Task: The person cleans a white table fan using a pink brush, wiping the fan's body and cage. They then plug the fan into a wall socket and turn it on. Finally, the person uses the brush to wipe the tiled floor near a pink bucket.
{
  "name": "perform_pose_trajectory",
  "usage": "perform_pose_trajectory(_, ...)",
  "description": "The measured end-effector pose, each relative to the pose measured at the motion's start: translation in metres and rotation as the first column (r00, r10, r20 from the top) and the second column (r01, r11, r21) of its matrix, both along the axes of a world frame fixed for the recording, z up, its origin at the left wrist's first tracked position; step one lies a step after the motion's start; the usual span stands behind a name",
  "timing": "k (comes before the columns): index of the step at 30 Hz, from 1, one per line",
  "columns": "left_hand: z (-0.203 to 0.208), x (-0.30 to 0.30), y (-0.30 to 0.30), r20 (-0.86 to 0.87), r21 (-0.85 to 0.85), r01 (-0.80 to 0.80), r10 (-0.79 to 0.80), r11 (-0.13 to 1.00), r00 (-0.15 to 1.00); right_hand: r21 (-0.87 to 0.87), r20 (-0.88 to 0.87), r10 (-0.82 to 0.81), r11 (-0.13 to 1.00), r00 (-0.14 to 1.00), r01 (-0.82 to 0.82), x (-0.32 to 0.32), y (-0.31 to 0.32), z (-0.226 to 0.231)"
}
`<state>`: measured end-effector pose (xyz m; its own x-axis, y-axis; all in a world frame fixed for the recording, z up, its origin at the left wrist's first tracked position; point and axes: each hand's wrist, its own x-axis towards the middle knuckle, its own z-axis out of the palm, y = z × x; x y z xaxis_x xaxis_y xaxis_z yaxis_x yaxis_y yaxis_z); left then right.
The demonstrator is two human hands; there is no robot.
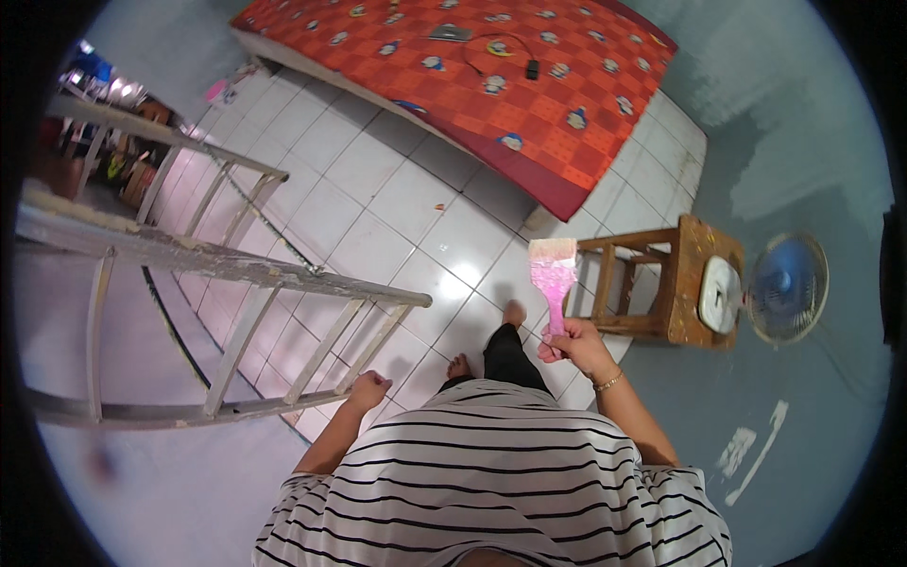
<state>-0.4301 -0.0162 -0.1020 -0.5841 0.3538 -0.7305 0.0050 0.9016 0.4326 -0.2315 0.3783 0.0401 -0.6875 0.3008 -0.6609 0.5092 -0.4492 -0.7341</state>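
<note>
To the right, ahead of me, my right hand (576, 346) grips one flat paintbrush (553, 274) with a pink, paint-streaked handle and pale bristles, thumb and fingers closed around the handle, bristles pointing away. One gold-coloured bracelet (609, 382) circles that wrist. To the left, my left hand (370, 388) has its fingers curled in, just beside one paint-splashed stepladder (217, 265); whether they touch it I cannot tell. Two bare feet (458, 367) stand on white floor tiles (406, 198). Farther right, one brown wooden stool (688, 283) bears one round fan (789, 283) with a blue centre and white base. On the far side lies one red-orange checked mattress (553, 146), carrying one flat grey device (449, 34) and one black cable (532, 70). At the far left, brown box-like shapes (139, 181) stand amid clutter, their contents too small to make out.
</note>
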Motion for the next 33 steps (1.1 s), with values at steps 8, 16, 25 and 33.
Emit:
perform_pose_trajectory(8, 0.03, -0.009, 0.092, -0.064, 0.113, -0.05, 0.057, 0.992, 0.996, 0.05, 0.031, 0.131, 0.99, 0.991, -0.133, -0.061, 0.067, 0.003)
perform_pose_trajectory(16, 0.067, -0.043, 0.166, -0.066, 0.167, -0.301, 0.315, 0.939, 0.947, 0.317, -0.013, 0.334, 0.896, 0.943, -0.313, -0.154, 0.146, 0.022)
perform_pose_trajectory(25, 0.107, -0.084, 0.184, 0.015, 0.267, -0.36, 0.369, 0.894, 0.929, 0.252, -0.168, 0.489, 0.861, 0.856, -0.442, -0.278, 0.151, 0.035)
perform_pose_trajectory(33, 0.163, -0.187, 0.224, -0.003, 0.377, -0.414, 0.448, 0.828, 0.894, 0.21, -0.126, 0.62, 0.78, 0.775, -0.59, -0.399, 0.152, 0.029)
